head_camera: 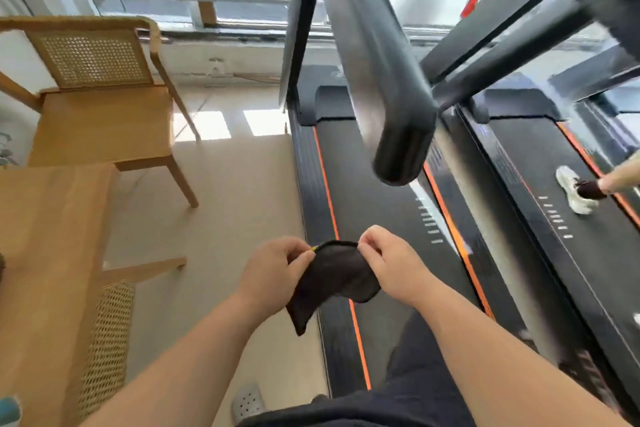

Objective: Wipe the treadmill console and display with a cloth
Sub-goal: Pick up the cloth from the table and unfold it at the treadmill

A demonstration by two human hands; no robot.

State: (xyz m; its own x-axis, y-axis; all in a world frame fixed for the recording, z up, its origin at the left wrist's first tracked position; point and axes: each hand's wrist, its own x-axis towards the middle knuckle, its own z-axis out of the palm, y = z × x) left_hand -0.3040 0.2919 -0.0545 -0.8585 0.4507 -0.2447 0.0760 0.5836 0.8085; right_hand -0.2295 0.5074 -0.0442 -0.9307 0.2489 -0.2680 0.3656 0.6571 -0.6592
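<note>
Cloth (332, 279) hanging between both hands, low above treadmill belt (377, 218); left hand (273, 274) and right hand (391, 263) pinching its top corners, probably spreading it for wiping. Console not showing.

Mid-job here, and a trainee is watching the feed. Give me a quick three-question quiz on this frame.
1. True or false: the cloth is already touching the handrail.
2. The cloth is held by: A) one hand, B) both hands, C) neither.
3. What furniture stands left of the treadmill?
Key: 1 false, it is held clear of it. 2 B, the left hand and right hand pinch its top edge. 3 a wooden chair.
</note>
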